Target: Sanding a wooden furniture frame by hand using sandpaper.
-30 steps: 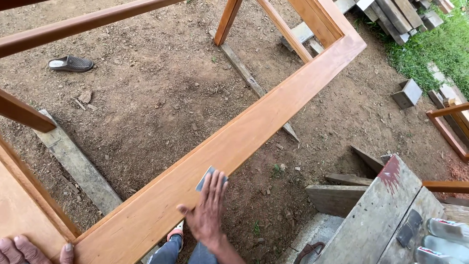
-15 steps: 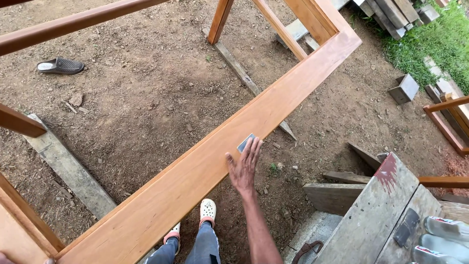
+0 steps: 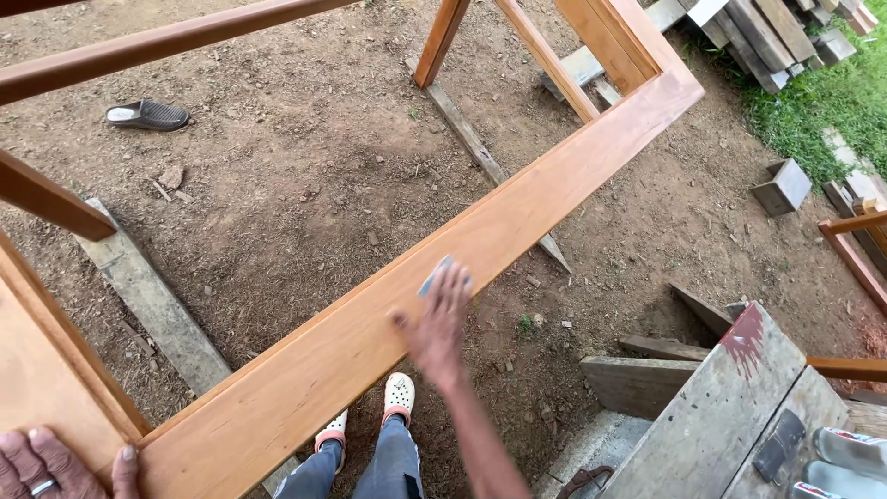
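Note:
A long orange-brown wooden rail (image 3: 554, 194) of a large frame runs diagonally from the bottom left to the top right. My right hand (image 3: 436, 323) presses a small grey-blue sanding pad (image 3: 434, 274) flat on the rail's top face, about halfway along it. My left hand (image 3: 55, 462), with a ring on one finger, rests on the frame's corner at the bottom left, its thumb against the rail's end. My legs and white clogs (image 3: 399, 395) stand on the dirt under the rail.
Bare dirt ground lies below the frame. A dark shoe (image 3: 148, 115) lies at the upper left, a grey plank (image 3: 152, 300) on the ground at left. A weathered bench with a red stain (image 3: 730, 407) stands at the lower right; stacked timber (image 3: 767, 37) and grass at the top right.
My right hand has slid the pad up along the rail, away from me, then slightly back. The view has shifted so my left hand shows at the corner again.

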